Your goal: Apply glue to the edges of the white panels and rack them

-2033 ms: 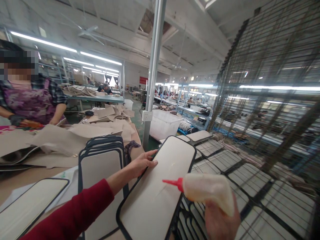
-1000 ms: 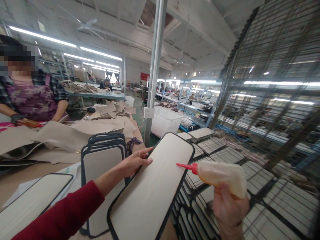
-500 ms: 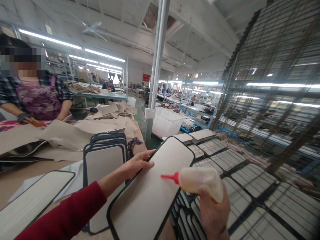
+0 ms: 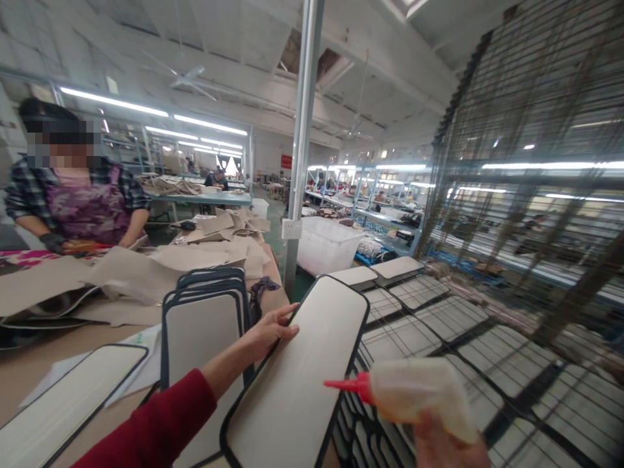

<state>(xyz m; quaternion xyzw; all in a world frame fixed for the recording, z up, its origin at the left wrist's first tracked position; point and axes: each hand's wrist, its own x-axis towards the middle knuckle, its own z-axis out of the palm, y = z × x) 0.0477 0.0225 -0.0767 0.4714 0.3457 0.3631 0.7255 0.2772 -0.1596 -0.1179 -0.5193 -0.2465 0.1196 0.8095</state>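
We hold a dark-edged pale panel (image 4: 302,364) at a slant by the bench (image 4: 119,325), with a red-tipped squeeze bottle (image 4: 414,390) in front of it.
At far left we see a co-worker in a purple patterned apron (image 4: 88,205) behind loose beige sheets (image 4: 131,276) heaped on the tan surface; nearer, a single panel (image 4: 73,396) lies partly on white sheeting, beside a stack of similar panels (image 4: 202,331). Our left hand (image 4: 267,335) grips the slanted panel's left edge; beyond it stand a metal post (image 4: 303,130) and a white bin (image 4: 327,246) on the green floor. Our right hand (image 4: 448,442), blurred and partly cut off, grasps the bottle, its tip before the panel's face. At right, rows of panels show through wire mesh (image 4: 526,117), with strip-lit workstations behind.
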